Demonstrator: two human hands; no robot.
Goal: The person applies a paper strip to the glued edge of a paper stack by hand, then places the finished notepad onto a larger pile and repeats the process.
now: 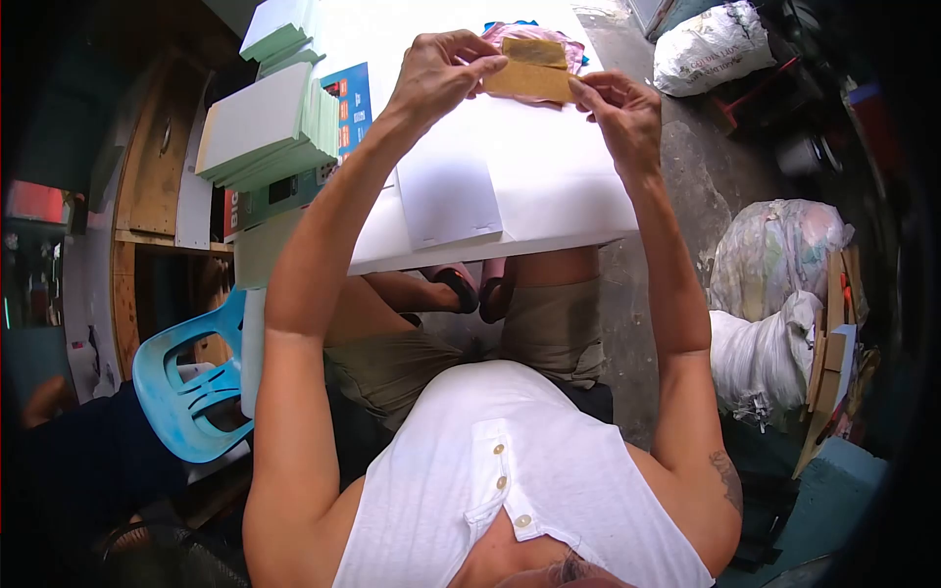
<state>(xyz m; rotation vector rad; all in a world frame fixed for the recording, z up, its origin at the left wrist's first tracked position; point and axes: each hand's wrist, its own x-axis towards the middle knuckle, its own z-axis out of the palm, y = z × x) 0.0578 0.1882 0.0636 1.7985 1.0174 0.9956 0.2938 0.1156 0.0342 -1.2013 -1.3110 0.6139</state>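
Both hands are raised over the far part of the white table (559, 186). Between them they stretch a yellow-brown strip (527, 84), which looks like stiff paper or sandpaper, with a darker flap (534, 53) along its far side. My left hand (443, 76) pinches the strip's left end between thumb and fingers. At the right end, my right hand (622, 108) grips the corner in the same way. Behind the strip lies a crumpled pink cloth (559, 31), partly covered by it. A white sheet (448, 201) with staple-like marks lies nearer the table's front edge.
Stacks of paper pads with pale green edges (265, 127) stand on the left, beside a blue printed board (351, 103). A blue plastic chair (191, 382) is at lower left. White sacks (716, 47) and a bulging plastic bag (774, 255) sit on the floor at right.
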